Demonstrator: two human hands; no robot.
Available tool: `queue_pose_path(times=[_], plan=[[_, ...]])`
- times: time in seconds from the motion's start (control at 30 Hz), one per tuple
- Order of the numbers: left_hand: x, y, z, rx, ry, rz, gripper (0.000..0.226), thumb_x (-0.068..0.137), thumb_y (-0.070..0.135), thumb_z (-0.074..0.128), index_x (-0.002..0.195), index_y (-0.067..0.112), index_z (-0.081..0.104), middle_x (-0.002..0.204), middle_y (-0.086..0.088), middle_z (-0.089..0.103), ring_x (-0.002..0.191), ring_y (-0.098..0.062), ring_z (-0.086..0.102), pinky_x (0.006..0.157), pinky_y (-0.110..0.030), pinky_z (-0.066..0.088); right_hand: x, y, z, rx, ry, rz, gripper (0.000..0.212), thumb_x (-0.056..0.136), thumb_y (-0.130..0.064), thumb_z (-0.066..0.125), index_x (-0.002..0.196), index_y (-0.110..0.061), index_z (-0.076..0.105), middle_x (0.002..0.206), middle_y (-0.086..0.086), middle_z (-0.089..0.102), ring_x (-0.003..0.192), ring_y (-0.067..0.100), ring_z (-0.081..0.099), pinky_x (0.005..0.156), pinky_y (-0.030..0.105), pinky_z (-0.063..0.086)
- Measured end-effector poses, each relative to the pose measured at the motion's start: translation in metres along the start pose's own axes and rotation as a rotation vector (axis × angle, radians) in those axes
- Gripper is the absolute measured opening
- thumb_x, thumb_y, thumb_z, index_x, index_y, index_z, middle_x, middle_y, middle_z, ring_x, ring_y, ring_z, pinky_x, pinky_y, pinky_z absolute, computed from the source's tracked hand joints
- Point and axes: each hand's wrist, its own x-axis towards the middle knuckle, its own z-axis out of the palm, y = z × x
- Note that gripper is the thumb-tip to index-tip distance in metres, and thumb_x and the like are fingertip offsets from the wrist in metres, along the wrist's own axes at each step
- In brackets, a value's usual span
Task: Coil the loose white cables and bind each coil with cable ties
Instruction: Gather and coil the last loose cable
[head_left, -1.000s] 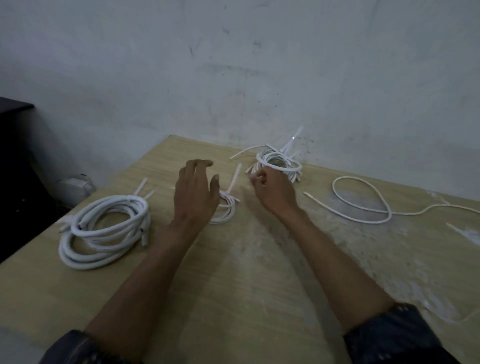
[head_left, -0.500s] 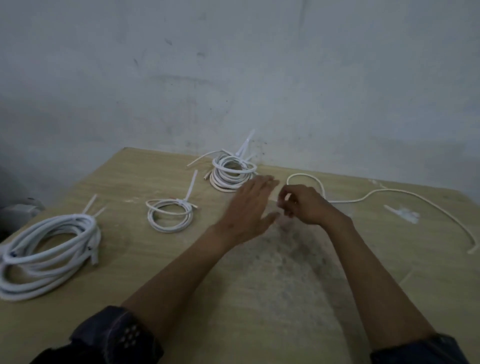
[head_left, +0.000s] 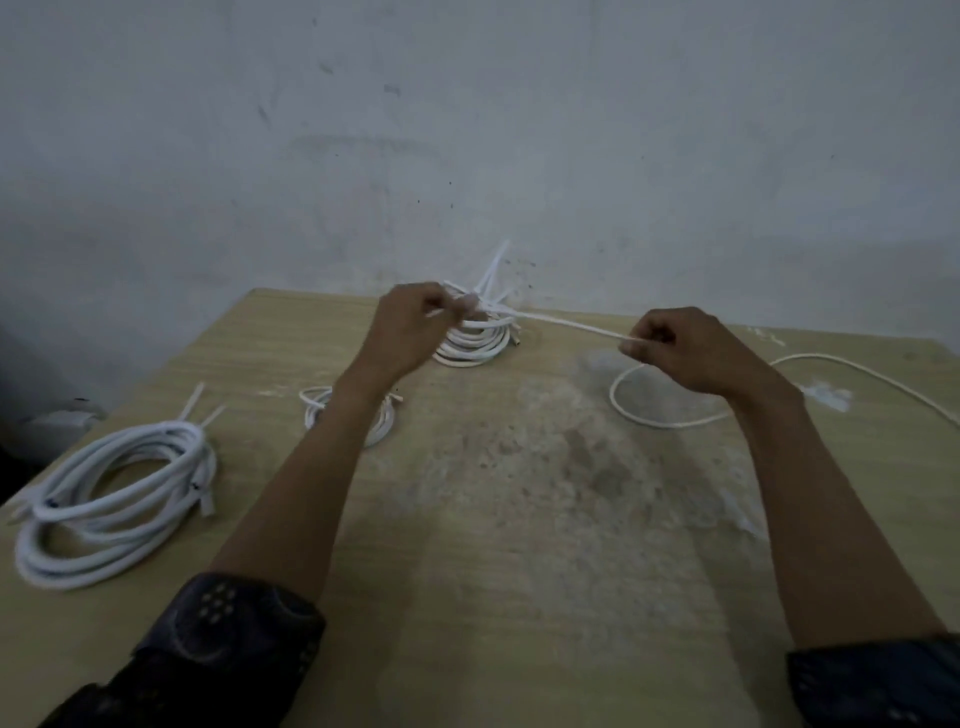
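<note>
Over a worn table (head_left: 519, 545) by a grey wall (head_left: 467, 130), left hand (head_left: 410, 325) and right hand (head_left: 675, 348) pinch one cable (head_left: 563, 323).

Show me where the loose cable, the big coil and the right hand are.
loose cable (head_left: 571, 325), head view, its taut raised stretch.
big coil (head_left: 135, 441), head view, its far arc.
right hand (head_left: 685, 348), head view, the back of the hand.
</note>
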Motion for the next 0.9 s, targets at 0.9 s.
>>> queue_pose_path(times=[0.9], plan=[[-0.021,0.033,0.043,-0.906,-0.458,-0.399,0.037,0.106,0.028,0.039,0.111,0.012,0.071,0.113,-0.004,0.072,0.105,-0.017,0.065,0.101,-0.038,0.05,-0.002,-0.075,0.034,0.413,0.034,-0.252,0.015,0.1,-0.021,0.06,0.094,-0.023,0.074,0.07,-0.011,0.06,0.065,0.005,0.051,0.064,0.023,0.039]])
